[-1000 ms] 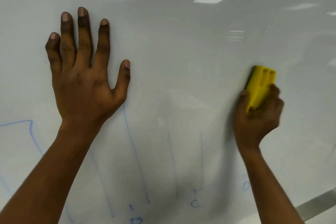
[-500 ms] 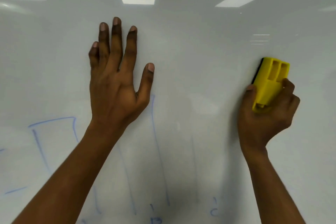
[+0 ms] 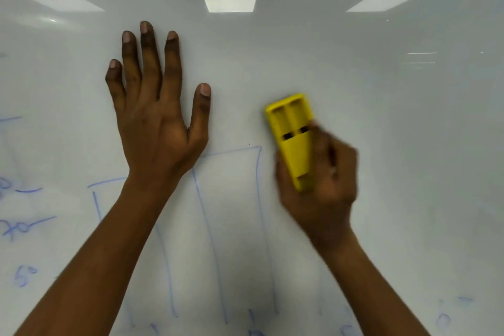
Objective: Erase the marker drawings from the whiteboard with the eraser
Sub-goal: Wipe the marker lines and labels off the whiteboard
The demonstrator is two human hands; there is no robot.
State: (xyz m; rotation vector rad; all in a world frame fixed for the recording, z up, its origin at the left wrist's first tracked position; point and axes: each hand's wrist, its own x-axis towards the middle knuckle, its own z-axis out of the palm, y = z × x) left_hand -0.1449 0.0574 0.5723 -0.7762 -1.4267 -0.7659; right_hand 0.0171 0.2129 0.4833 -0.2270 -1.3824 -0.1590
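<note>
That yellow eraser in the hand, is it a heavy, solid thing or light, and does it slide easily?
The yellow eraser looks like rigid moulded plastic with hollow recesses, so probably stiff and light. The right hand wraps it whole, suggesting an easy grip. Against the glossy whiteboard it likely glides readily.

We see even, bright light; ceiling panels glare off the whiteboard along the frame's top, and the right hand smears (motion blur).

Gripping yellow eraser in right hand, pressing it on whiteboard just right of blue bar outline.
</note>
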